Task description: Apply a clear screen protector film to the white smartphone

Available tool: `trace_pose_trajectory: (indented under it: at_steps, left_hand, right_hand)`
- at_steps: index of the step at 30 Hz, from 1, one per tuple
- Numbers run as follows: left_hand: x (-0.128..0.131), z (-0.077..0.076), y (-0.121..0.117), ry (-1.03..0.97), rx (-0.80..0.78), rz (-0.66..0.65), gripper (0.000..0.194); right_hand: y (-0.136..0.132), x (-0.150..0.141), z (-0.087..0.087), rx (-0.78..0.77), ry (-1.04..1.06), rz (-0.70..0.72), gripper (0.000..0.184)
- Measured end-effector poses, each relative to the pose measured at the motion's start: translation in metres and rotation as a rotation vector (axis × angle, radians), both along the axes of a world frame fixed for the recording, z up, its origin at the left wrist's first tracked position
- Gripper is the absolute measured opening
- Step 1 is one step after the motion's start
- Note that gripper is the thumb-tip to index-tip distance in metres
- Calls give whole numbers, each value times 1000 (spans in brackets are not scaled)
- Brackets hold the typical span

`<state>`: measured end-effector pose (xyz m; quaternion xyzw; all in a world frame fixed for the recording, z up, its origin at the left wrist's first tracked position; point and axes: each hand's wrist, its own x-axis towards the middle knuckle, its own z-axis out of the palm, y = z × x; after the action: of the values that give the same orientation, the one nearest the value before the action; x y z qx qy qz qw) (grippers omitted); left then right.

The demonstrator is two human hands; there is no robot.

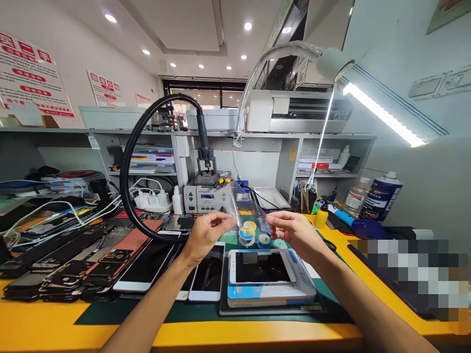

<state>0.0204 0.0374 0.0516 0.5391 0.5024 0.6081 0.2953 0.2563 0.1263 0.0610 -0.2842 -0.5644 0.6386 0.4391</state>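
My left hand (209, 233) and my right hand (292, 230) are raised above the middle of the desk, each with thumb and fingertips pinched together. Between them a thin clear plastic film (232, 208) stands up, faint against the background; its exact outline is hard to see. My fingertips close on its two sides. Below them a white-framed phone (263, 267) with a black screen lies on a blue-and-white box (246, 292). Small round spools (247, 234) sit just behind the phone.
Several phones (147, 264) and stacked phone parts (106, 260) cover the left side. Behind stands a soldering or hot-air station (206, 198) with a looping black hose (127, 162). A lit lamp (382, 113) hangs at right, above a spray can (380, 196) and a yellow bottle (321, 216).
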Motion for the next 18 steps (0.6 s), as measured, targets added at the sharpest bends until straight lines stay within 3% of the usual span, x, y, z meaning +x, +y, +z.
trace_pose_trajectory:
  at_steps: [9,15,18]
  left_hand:
    - [-31,-1,10,-136,81,179,43]
    - [-59,10,6,-242,116,415,34]
    - [-68,16,-5,-281,95,463,31]
  right_hand:
    - [14,9,5,-68,55,-30,25]
    - [23,19,12,-112,116,-60,21]
    - [26,24,15,-130,157,-76,21]
